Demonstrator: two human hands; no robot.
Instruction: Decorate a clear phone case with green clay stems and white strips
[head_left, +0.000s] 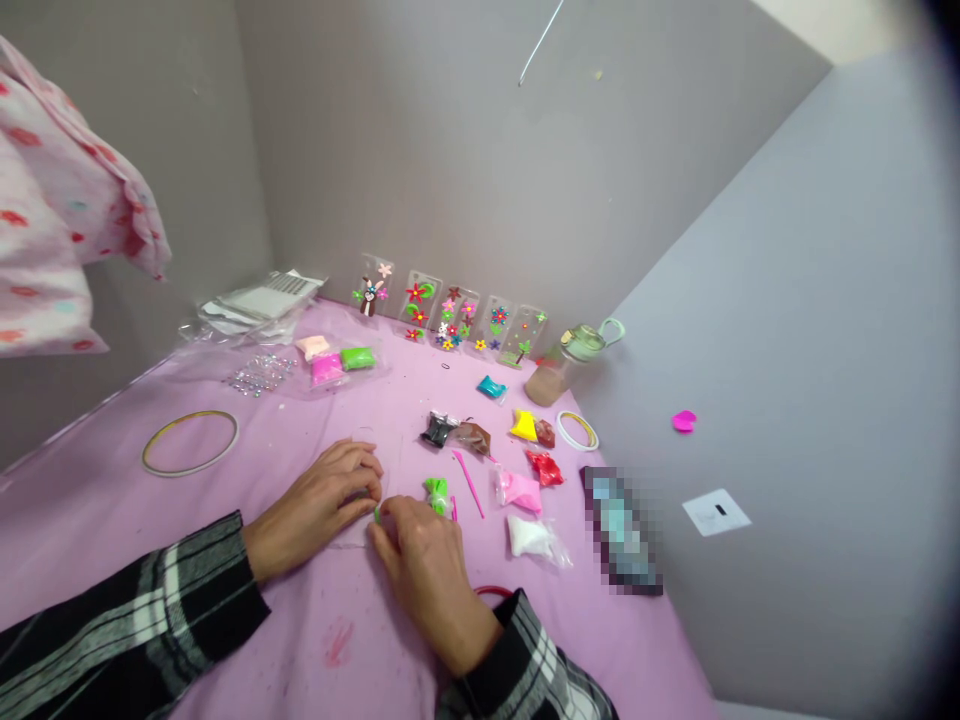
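My left hand rests on a clear flat piece that looks like a transparent case, its fingers bent but apart and its thumb pointing right. Beside that thumb, a small bit of green clay shows at the fingertips of my right hand. The right fingers are curled together around the bit, and their tips are partly hidden. Just beyond the right hand lies an opened packet of green clay. A pink modelling stick lies to its right.
Clay packets, including black, yellow, red and white, lie to the right. Decorated clear cases lean on the wall near a jar. Tape rolls and a blurred dark device flank the workspace.
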